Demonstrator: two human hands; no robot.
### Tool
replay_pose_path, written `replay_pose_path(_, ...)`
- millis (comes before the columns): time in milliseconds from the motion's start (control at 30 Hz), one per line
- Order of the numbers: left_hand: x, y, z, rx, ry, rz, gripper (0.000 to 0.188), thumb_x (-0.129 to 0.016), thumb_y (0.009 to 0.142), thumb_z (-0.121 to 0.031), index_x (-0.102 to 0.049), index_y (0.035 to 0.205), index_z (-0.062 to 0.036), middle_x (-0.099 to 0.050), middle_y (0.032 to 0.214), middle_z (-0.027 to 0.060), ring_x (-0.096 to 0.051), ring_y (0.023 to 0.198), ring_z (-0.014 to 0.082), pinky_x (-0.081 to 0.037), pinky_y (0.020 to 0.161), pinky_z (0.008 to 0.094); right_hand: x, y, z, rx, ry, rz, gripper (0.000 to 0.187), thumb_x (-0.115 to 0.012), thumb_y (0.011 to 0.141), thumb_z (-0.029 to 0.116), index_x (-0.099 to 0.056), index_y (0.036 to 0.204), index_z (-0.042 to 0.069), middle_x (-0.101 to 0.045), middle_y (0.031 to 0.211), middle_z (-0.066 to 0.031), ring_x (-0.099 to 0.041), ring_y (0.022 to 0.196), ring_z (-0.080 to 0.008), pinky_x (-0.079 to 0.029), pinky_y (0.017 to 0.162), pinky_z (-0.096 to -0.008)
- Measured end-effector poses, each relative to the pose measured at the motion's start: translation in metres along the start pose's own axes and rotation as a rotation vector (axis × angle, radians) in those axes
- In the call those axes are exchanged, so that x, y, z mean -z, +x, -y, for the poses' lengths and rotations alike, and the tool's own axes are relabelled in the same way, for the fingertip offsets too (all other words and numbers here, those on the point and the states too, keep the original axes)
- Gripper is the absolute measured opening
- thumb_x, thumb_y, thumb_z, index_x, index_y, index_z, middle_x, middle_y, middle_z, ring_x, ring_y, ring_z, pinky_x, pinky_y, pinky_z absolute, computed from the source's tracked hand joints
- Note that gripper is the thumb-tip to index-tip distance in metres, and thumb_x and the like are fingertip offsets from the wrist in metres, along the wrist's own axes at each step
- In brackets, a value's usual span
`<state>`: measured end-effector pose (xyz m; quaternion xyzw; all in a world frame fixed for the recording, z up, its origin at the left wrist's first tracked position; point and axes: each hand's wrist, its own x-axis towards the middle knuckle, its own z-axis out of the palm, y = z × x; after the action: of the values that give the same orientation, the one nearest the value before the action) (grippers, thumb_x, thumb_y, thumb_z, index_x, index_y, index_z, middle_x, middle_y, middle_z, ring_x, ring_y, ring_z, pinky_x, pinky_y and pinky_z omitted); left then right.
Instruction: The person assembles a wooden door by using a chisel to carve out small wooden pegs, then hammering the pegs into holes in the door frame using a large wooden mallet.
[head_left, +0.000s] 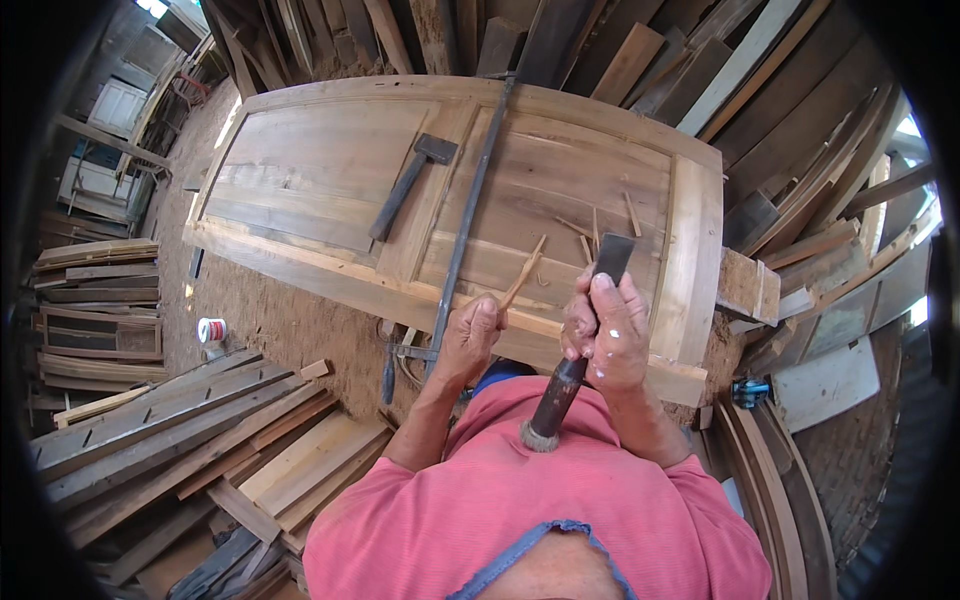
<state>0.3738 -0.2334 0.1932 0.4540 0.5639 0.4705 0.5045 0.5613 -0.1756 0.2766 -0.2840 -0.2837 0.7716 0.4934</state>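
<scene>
While your left hand [472,338] pinches a thin wood stick [524,272] between thumb and curled fingers, your right hand [618,335] is wrapped around a chisel [562,390]. Its wide, dark blade points up and away from you, the thumb lying along the metal, and its round handle slants back toward your pink shirt [530,490], ending in a pale, worn butt. White specks mark the back of that right hand. Both your hands are at the near edge of a panelled wooden door [320,170], which lies flat before you; your left is near the long bar clamp [470,200] that crosses it from the far edge to the near one. You have a hammer [410,188] lying on the door left of the bar, head toward the far side. Several wood slivers [632,214] are scattered on the right-hand panel, just beyond the chisel blade. To your left, a white tub [211,330] is on the ground, near a pile of planks [180,405]. More boards [630,62] lean beyond the door's far edge.
</scene>
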Motion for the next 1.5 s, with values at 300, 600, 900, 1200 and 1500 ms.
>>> replay_pose_path(300,0.015,0.040,-0.011,-0.210,0.344,-0.041,0.023,-0.051,0.100,-0.027,-0.052,0.090,-0.0065,-0.047,0.070,-0.0031,-0.042,0.061,0.0056,-0.034,0.054,0.0218,0.008,0.075,-0.048,0.015,-0.495,-0.108,0.018,-0.065,0.092,0.024,-0.059,0.087,0.008,-0.046,0.064,0.0081,-0.038,0.050,-0.0011,-0.028,0.043,-0.0218)
replay_pose_path(600,0.054,0.061,0.018,0.159,-0.453,0.151,0.029,-0.038,0.105,-0.033,-0.050,0.096,-0.0080,-0.048,0.063,-0.0004,-0.043,0.055,0.0072,-0.036,0.050,0.0225,-0.007,0.109,-0.089,-0.146,-0.434,-0.120,0.017,-0.054,0.097,0.022,-0.056,0.095,0.005,-0.056,0.074,-0.0017,-0.047,0.050,-0.0058,-0.038,0.044,-0.0210)
replay_pose_path(900,0.110,0.105,0.031,0.075,-0.442,0.041,0.025,-0.042,0.104,-0.029,-0.051,0.091,-0.0095,-0.050,0.076,-0.0055,-0.044,0.064,0.0041,-0.037,0.054,0.0211,-0.072,0.096,-0.134,-0.363,0.111,-0.042,0.022,-0.049,0.099,0.026,-0.050,0.106,0.005,-0.058,0.074,-0.0044,-0.046,0.047,-0.0094,-0.042,0.043,-0.0253)
replay_pose_path(1200,0.131,0.032,0.000,0.021,-0.018,0.111,0.028,-0.042,0.103,-0.024,-0.052,0.083,-0.0071,-0.043,0.064,-0.0040,-0.040,0.057,0.0041,-0.035,0.052,0.0226,-0.096,0.058,-0.120,-0.195,0.012,-0.016,0.019,-0.045,0.101,0.026,-0.048,0.100,0.008,-0.046,0.065,0.0007,-0.039,0.043,-0.0065,-0.040,0.040,-0.0240)
replay_pose_path(1500,0.112,-0.009,0.019,0.036,-0.216,-0.198,0.029,-0.042,0.103,-0.027,-0.060,0.094,-0.0061,-0.045,0.066,-0.0055,-0.036,0.058,0.0035,-0.030,0.051,0.0210,-0.066,0.059,-0.108,-0.349,0.151,0.052,0.015,-0.047,0.100,0.023,-0.050,0.103,0.008,-0.049,0.070,0.0006,-0.041,0.047,-0.0069,-0.040,0.044,-0.0251)
